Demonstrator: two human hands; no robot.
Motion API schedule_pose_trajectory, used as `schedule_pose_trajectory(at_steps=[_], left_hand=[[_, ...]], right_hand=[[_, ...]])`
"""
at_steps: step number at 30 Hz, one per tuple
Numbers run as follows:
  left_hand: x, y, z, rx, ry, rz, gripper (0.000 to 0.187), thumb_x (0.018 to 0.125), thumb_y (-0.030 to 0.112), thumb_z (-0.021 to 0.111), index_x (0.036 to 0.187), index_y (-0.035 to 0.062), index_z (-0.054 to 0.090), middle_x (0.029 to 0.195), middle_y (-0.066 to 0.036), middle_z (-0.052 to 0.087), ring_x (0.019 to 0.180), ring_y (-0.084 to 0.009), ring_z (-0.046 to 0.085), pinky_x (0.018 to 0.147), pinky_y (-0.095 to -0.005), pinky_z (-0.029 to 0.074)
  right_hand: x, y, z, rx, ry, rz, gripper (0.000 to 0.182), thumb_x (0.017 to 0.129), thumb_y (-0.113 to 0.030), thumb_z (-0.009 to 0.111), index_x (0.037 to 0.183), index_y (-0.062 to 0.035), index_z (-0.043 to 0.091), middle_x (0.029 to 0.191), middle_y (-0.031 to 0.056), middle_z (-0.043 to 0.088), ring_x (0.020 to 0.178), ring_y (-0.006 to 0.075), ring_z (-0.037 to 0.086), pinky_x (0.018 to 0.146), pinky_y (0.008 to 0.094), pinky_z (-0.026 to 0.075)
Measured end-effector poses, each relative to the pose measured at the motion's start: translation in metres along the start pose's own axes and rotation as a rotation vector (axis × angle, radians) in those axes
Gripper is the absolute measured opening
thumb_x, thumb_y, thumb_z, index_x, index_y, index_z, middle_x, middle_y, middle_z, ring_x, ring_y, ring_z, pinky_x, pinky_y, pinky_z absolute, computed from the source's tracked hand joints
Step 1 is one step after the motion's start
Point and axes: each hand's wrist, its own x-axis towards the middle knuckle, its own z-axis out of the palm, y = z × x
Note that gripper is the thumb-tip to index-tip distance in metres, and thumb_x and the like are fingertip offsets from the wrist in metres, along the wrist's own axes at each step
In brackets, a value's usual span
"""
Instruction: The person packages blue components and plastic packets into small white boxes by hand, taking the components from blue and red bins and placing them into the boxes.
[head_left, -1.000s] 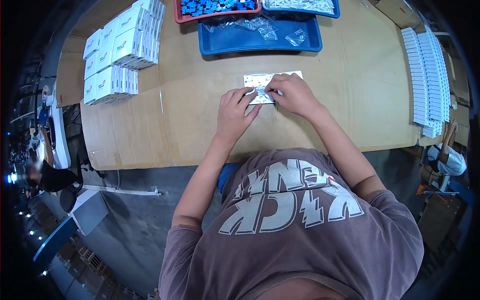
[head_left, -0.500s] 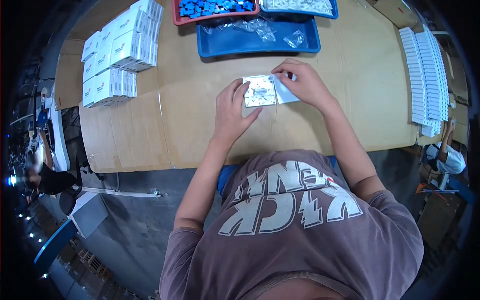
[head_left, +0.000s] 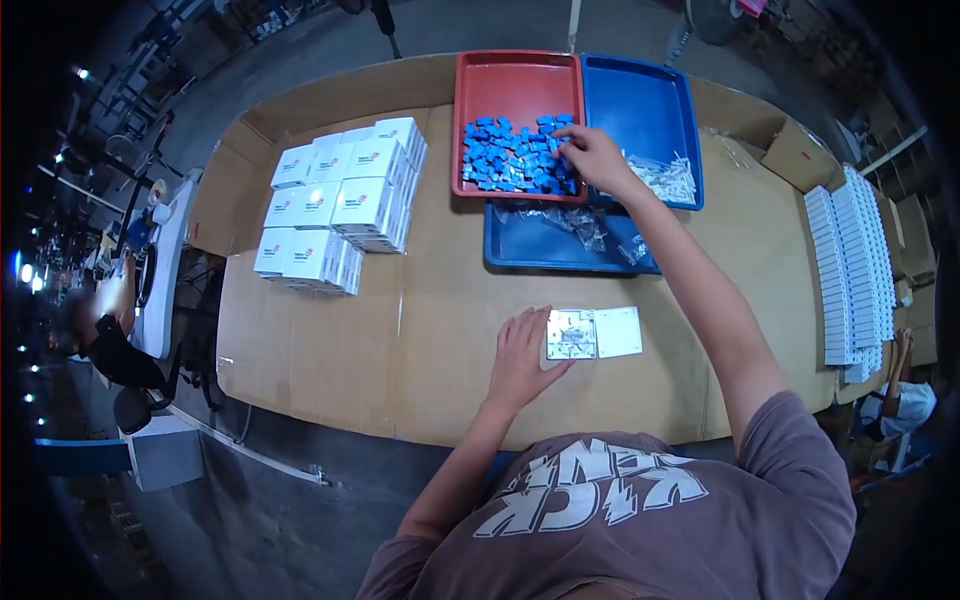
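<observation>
An opened white square case (head_left: 571, 335) lies flat on the cardboard-covered table, its inner parts facing up. Its plain white flap or cover (head_left: 619, 331) sits against its right side. My left hand (head_left: 522, 358) holds the case at its left side, fingers at the upper left corner and thumb along the lower edge. Over the right part of a red tray (head_left: 520, 85), my right hand (head_left: 592, 158) has its fingers bent together down at a pile of small blue pieces (head_left: 510, 160). Whether a piece is between the fingertips is hidden.
A blue tray (head_left: 640, 100) with white slim parts (head_left: 668, 182) adjoins the red one. In front, another blue tray (head_left: 520, 252) contains clear plastic bags. White boxes (head_left: 315, 205) are stacked at left, and rows of white items (head_left: 850, 270) at right. People are visible at both sides.
My right hand has left the white cover and reached up to the blue pieces in the red tray. The left hand stays at the case. The camera view has tilted upward.
</observation>
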Motion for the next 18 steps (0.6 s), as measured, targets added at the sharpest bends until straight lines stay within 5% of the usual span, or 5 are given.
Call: schedule_pose_trajectory(at_steps=[5,8,15,18], left_hand=[[0.0,0.001,-0.004,0.003,-0.031,-0.006,0.085,0.083,0.046,0.081,0.149,0.0024,0.048,0.146,-0.015,0.054,0.143,-0.0324,0.046,0.121,-0.0533,0.03],[0.001,0.002,-0.006,-0.003,-0.02,0.0,0.084,0.083,0.046,0.081,0.149,0.003,0.049,0.145,-0.014,0.055,0.143,-0.0318,0.046,0.12,-0.0522,0.031],[0.004,0.006,-0.009,0.005,0.021,0.012,0.079,0.081,0.044,0.083,0.142,0.0022,0.055,0.142,-0.015,0.058,0.138,-0.033,0.05,0.118,-0.0497,0.034],[0.004,0.007,-0.009,0.017,0.005,0.006,0.08,0.082,0.046,0.081,0.144,0.0033,0.054,0.143,-0.015,0.057,0.139,-0.0316,0.049,0.118,-0.0498,0.033]], right_hand=[[0.084,0.005,0.043,-0.402,0.048,-0.181,0.027,0.097,-0.014,0.058,0.116,-0.0061,0.076,0.108,0.0217,0.074,0.102,0.0428,0.07,0.091,0.0505,0.055],[0.107,0.0,0.06,-0.636,0.082,-0.358,0.025,0.097,-0.015,0.059,0.113,-0.0076,0.076,0.107,0.0216,0.071,0.102,0.0414,0.07,0.09,0.0511,0.055],[0.127,0.011,0.085,-0.76,0.05,-0.38,0.017,0.094,-0.018,0.063,0.102,-0.0092,0.076,0.117,0.0154,0.064,0.117,0.0346,0.06,0.097,0.052,0.05],[0.124,0.012,0.087,-0.722,0.104,-0.371,0.014,0.093,-0.018,0.065,0.099,-0.0079,0.073,0.112,0.0149,0.066,0.113,0.0342,0.063,0.095,0.0521,0.049]])
